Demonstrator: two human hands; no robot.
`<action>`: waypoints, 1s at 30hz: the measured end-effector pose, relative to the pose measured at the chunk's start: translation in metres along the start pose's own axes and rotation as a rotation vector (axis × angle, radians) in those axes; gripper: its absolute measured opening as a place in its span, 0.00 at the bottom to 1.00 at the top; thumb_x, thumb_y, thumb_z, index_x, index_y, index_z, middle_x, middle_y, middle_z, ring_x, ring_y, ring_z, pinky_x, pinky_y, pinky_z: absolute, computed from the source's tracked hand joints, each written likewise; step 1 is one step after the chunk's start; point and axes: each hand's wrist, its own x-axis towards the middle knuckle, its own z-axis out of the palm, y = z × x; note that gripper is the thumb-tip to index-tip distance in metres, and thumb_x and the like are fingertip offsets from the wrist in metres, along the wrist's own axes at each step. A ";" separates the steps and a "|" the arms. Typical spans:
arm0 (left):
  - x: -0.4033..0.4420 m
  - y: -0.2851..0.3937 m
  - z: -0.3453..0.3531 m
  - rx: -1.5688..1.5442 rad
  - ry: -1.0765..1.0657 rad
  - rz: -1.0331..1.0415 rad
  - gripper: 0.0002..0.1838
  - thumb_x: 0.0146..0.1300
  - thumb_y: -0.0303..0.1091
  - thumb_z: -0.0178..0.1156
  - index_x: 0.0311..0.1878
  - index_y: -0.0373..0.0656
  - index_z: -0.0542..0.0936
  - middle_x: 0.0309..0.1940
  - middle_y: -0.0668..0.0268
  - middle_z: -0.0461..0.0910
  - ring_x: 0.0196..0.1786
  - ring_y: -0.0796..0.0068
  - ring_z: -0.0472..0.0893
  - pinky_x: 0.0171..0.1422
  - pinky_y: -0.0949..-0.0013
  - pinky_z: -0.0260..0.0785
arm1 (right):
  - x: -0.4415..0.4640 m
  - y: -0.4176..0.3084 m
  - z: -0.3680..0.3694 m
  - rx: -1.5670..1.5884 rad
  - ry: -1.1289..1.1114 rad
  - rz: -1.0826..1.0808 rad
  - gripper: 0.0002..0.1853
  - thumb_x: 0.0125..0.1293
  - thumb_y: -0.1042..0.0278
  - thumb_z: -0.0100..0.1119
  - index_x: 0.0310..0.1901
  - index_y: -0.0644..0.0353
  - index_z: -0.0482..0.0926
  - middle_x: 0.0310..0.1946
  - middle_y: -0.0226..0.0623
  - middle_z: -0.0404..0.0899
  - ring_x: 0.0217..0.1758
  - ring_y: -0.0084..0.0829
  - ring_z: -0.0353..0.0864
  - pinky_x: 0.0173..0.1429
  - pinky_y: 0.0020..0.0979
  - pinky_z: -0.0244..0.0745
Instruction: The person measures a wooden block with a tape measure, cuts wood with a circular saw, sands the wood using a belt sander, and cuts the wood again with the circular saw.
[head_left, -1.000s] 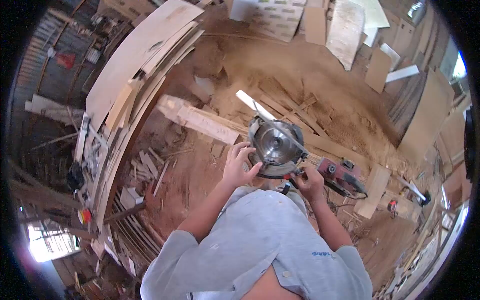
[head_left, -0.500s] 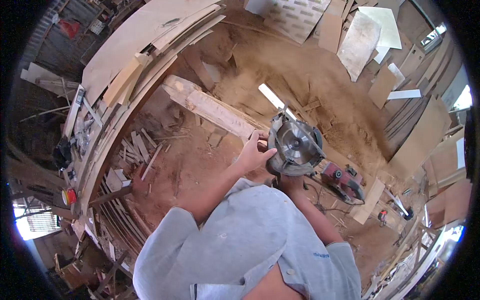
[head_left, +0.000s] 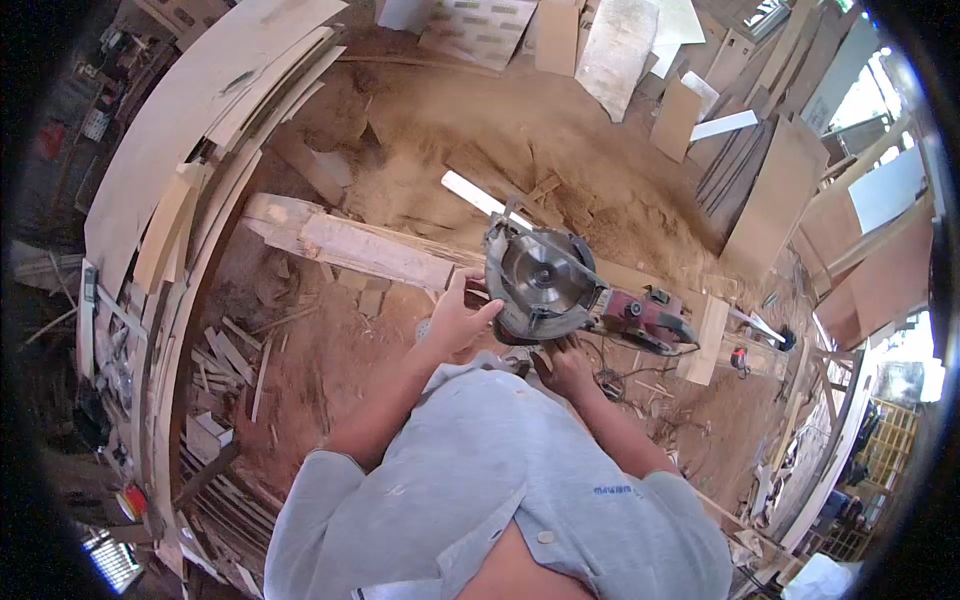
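A circular saw [head_left: 543, 274] is held up in front of my body, its round toothed blade facing up toward me. My left hand [head_left: 462, 315] grips the saw's left edge, with thumb and fingers curled at the rim of its base. Below the saw, my right hand [head_left: 566, 368] closes on its underside near the handle; part of those fingers is hidden behind the tool. Just right of the saw lies a red power tool [head_left: 645, 315] with a black handle, resting on the timber. A long wooden beam [head_left: 375, 250] runs behind my left hand.
A white strip [head_left: 474, 192] lies beyond the saw over piled sawdust [head_left: 620, 190]. Curved stacked plywood sheets [head_left: 150, 160] stand at left. Offcuts [head_left: 230, 355] litter the ground. Boards [head_left: 775, 200] lean at upper right. A short plank [head_left: 708, 340] and cables [head_left: 610, 385] are at right.
My view has swung right, so the surroundings shift left in it. Both hands remain on the saw; more of my right hand shows beneath it now.
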 end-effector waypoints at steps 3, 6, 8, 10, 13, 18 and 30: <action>0.003 -0.008 0.002 -0.017 -0.008 -0.023 0.30 0.71 0.33 0.75 0.70 0.38 0.70 0.54 0.56 0.87 0.56 0.70 0.87 0.62 0.63 0.81 | -0.012 0.002 0.004 0.041 0.045 0.041 0.30 0.66 0.63 0.72 0.69 0.60 0.79 0.68 0.60 0.78 0.73 0.65 0.74 0.78 0.60 0.68; 0.004 -0.015 0.007 -0.162 -0.015 -0.055 0.34 0.71 0.36 0.75 0.72 0.37 0.68 0.54 0.54 0.86 0.54 0.66 0.87 0.62 0.61 0.81 | 0.010 -0.003 0.025 -0.016 -0.011 -0.013 0.30 0.66 0.60 0.71 0.69 0.57 0.80 0.69 0.59 0.78 0.74 0.63 0.74 0.78 0.60 0.68; 0.005 -0.022 0.008 -0.189 -0.034 -0.039 0.37 0.71 0.36 0.75 0.76 0.37 0.65 0.54 0.54 0.86 0.54 0.67 0.87 0.62 0.62 0.81 | 0.050 -0.008 0.036 -0.170 -0.270 0.167 0.30 0.69 0.55 0.68 0.71 0.55 0.80 0.71 0.57 0.78 0.75 0.61 0.74 0.79 0.60 0.66; 0.006 -0.027 0.007 -0.149 -0.059 -0.060 0.40 0.72 0.35 0.74 0.80 0.38 0.63 0.54 0.53 0.86 0.53 0.69 0.87 0.59 0.64 0.81 | 0.067 -0.011 0.041 -0.112 -0.167 0.147 0.30 0.74 0.50 0.62 0.73 0.52 0.79 0.72 0.52 0.78 0.78 0.58 0.73 0.81 0.58 0.63; -0.008 -0.004 0.006 -0.039 0.019 -0.072 0.40 0.72 0.35 0.74 0.81 0.41 0.63 0.55 0.56 0.86 0.53 0.70 0.87 0.60 0.63 0.82 | 0.085 -0.013 0.014 0.024 0.059 -0.080 0.27 0.76 0.53 0.59 0.73 0.51 0.79 0.73 0.50 0.78 0.80 0.57 0.71 0.83 0.56 0.62; -0.043 0.000 -0.001 -0.047 0.175 -0.172 0.25 0.73 0.36 0.73 0.69 0.37 0.80 0.54 0.58 0.89 0.54 0.70 0.88 0.61 0.63 0.82 | 0.123 0.013 -0.024 -0.204 -0.035 -0.072 0.28 0.64 0.61 0.67 0.67 0.53 0.82 0.64 0.55 0.83 0.70 0.61 0.80 0.74 0.56 0.73; -0.105 -0.129 -0.039 -0.057 0.471 -0.297 0.17 0.74 0.36 0.70 0.60 0.36 0.86 0.50 0.57 0.91 0.52 0.68 0.90 0.61 0.62 0.82 | 0.107 -0.012 -0.094 0.982 0.029 0.435 0.15 0.63 0.73 0.75 0.51 0.64 0.89 0.32 0.27 0.84 0.28 0.17 0.77 0.33 0.26 0.70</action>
